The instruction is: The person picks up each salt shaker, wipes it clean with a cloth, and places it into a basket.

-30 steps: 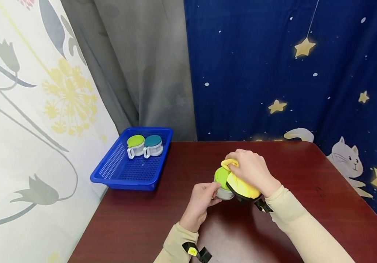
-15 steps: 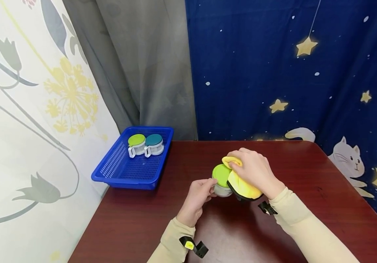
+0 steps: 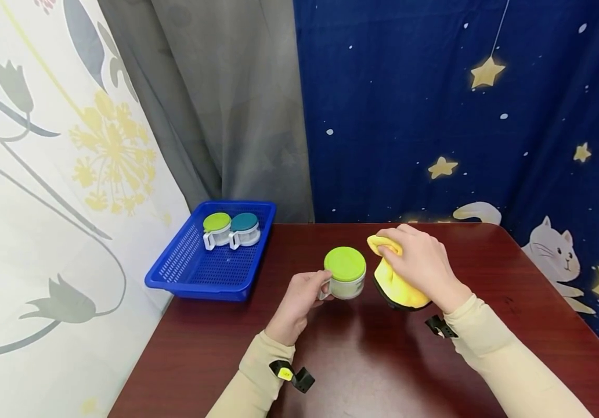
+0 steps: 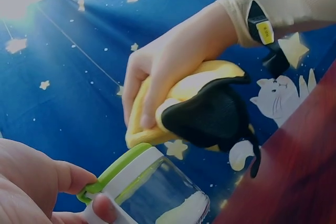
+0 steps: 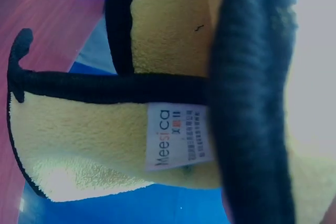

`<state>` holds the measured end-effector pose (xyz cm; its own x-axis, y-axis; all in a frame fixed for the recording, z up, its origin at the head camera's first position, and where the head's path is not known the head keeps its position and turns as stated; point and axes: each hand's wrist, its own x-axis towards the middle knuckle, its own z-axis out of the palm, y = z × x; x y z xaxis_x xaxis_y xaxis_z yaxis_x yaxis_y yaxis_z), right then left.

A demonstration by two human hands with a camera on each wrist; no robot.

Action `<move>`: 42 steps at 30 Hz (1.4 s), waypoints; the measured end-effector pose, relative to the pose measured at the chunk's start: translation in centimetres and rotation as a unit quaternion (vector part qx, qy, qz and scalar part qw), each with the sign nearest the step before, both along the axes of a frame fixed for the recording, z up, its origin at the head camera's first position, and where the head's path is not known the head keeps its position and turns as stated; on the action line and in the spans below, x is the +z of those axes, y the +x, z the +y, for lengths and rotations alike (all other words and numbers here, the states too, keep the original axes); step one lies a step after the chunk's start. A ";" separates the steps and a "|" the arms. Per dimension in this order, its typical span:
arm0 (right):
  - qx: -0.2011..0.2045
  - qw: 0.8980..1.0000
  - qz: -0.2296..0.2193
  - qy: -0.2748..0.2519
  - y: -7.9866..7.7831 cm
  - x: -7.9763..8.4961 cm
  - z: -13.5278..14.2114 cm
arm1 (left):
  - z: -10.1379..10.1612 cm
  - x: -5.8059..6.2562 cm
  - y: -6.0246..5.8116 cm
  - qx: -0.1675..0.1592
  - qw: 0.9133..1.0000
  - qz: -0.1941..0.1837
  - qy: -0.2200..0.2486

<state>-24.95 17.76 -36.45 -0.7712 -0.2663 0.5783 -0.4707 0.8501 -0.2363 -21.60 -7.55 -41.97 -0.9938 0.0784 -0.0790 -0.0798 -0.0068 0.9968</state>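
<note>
My left hand (image 3: 295, 303) pinches the white handle of a clear seasoning jar (image 3: 348, 288) with a lime-green lid. Held upright in the head view, the jar is above the table in front of me. In the left wrist view, the jar (image 4: 163, 190) shows something whitish low inside its clear wall. To the right, my right hand (image 3: 425, 264) grips a bunched yellow cloth (image 3: 396, 284) with dark edging. A gap separates cloth and jar in the head view. The right wrist view is filled by the cloth (image 5: 79, 129), its white printed label facing the camera.
A blue perforated basket (image 3: 195, 277) stands at the table's back left. Inside it sit two similar jars, one with a lime-green lid (image 3: 217, 222) and one with a teal lid (image 3: 244, 222). Curtains hang behind the reddish-brown table (image 3: 200, 348).
The cloth has come away from the jar, my right hand shifting right and slightly up. My left hand has carried the jar left and up, so its lid and body show more fully.
</note>
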 end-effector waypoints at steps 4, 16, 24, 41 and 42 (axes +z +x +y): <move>-0.008 1.000 0.007 0.003 -0.1 0.2 0.8 | -0.9 1.1 -0.4 -0.008 1.000 0.000 -0.004; -0.020 1.000 0.014 0.010 -0.1 0.1 2.4 | -2.3 2.6 -1.2 -0.045 0.998 -0.033 -0.005; -0.029 0.999 0.015 0.023 -0.1 -0.8 4.2 | -3.6 3.2 -1.5 -0.049 0.998 -0.047 -0.006; -0.038 0.997 0.007 0.071 0.0 -2.1 7.1 | -8.3 6.3 -4.0 -0.014 0.996 -0.089 -0.001; -0.040 0.997 0.004 0.073 0.1 -2.3 7.4 | -8.8 6.4 -4.3 -0.012 0.996 -0.091 0.003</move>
